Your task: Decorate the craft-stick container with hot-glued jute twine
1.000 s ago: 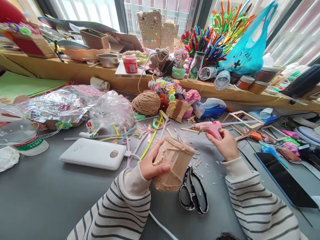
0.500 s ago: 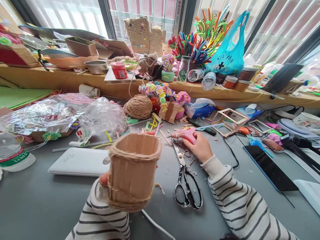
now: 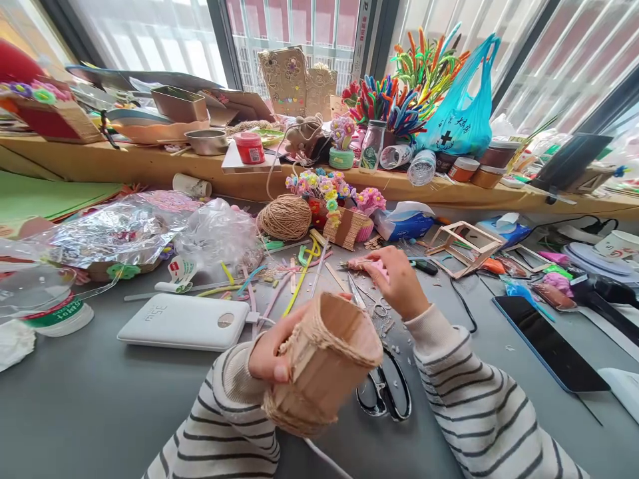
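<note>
My left hand (image 3: 272, 349) is closed around a small pot (image 3: 324, 372) built of wooden craft sticks, with twine bound round its rim and base. The pot tilts to the right above the table, its open top facing up and partly toward me. My right hand (image 3: 402, 283) is closed over a pink hot glue gun (image 3: 374, 266), whose nozzle points left; the hand hides most of its body. Black-handled scissors (image 3: 394, 392) lie between my hands, partly behind the pot. Wood scraps and bits of glue are scattered round the blades.
A white power bank (image 3: 184, 322) with a cable lies on the left. Behind are a twine ball (image 3: 284, 217), crocheted flowers (image 3: 324, 189), a stick frame (image 3: 464, 246) and plastic-wrapped items (image 3: 114, 229). A phone (image 3: 549, 342) lies right. Jars and pipe cleaners crowd the ledge (image 3: 234, 179).
The pot has moved right and tipped over to the right, showing my left hand's fingers. My right hand has shifted its hold over the glue gun. The view has turned slightly left.
</note>
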### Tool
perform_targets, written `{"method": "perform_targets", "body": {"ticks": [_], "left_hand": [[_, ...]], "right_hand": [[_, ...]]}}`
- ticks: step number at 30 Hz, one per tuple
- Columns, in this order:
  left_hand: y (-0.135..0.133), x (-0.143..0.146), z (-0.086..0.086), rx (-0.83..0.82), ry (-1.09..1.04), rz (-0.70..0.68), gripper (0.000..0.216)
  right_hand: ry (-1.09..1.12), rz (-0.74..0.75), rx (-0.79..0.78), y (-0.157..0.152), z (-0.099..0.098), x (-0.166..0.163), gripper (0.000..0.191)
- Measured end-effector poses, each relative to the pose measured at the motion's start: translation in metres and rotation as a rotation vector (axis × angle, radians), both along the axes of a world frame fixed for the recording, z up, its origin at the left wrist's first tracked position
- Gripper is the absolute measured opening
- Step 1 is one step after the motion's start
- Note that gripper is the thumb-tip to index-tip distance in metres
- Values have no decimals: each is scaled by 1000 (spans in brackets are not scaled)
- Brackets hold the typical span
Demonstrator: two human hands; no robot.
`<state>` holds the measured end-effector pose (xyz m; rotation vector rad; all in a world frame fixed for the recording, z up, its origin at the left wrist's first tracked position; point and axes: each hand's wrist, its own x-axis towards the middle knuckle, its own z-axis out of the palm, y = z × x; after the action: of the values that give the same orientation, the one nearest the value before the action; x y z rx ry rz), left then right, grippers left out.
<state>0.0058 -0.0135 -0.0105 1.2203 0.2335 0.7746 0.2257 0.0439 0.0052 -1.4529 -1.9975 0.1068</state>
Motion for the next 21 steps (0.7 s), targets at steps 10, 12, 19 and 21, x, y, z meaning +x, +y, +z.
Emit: {"method": "perform_targets", "body": {"ticks": [10,12,19,21], "left_hand": [[6,1,14,218,208,-189,79],[7,-3,13,172,206,-207,82],[18,-17,9,33,528,-51,84],[24,-17,11,68,642,-45,84]], "right_hand": [[103,720,-181,-14,17,-9,14],[238,674,-208,-11,14,0,14],[498,346,-143,-16,10,46,26],[586,269,-109,-16,10,56,30]]}}
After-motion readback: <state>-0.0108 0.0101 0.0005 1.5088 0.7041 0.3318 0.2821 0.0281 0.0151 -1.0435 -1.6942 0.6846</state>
